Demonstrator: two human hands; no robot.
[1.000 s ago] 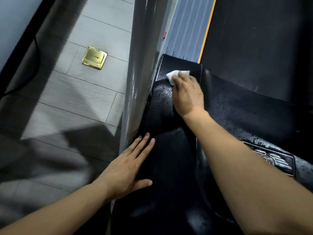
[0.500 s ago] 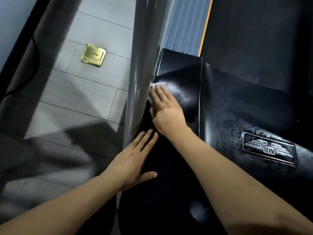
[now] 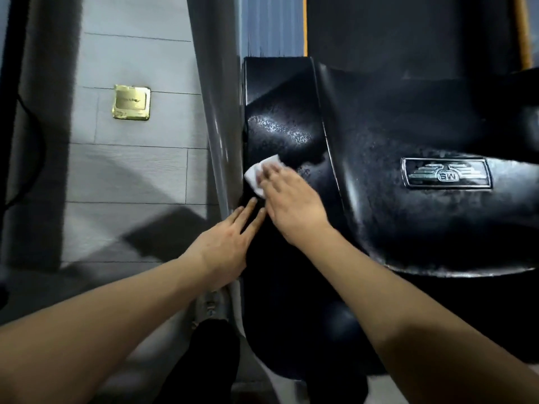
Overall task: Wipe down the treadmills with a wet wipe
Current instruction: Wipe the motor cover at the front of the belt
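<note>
The treadmill's glossy black motor cover (image 3: pixel 379 135) fills the middle and right of the view, wet and streaked, with a silver winged badge (image 3: pixel 446 177) on it. My right hand (image 3: pixel 291 205) presses a white wet wipe (image 3: pixel 258 174) flat against the cover's left section, beside the grey upright post (image 3: pixel 217 112). Its fingers lie straight over the wipe. My left hand (image 3: pixel 227 243) rests flat with straight fingers on the cover's lower left edge, just below the wipe.
Grey tiled floor (image 3: pixel 140 170) lies to the left, with a brass floor socket plate (image 3: pixel 131 102) set in it. Beyond the cover run the dark belt (image 3: pixel 408 27) and an orange-edged ribbed side rail (image 3: pixel 274 24). A dark wall edge (image 3: pixel 11 83) stands at far left.
My right hand has slid the wipe from the cover's far left corner back toward me along the post. The left hand has stayed put. The camera has shifted, showing more of the badge.
</note>
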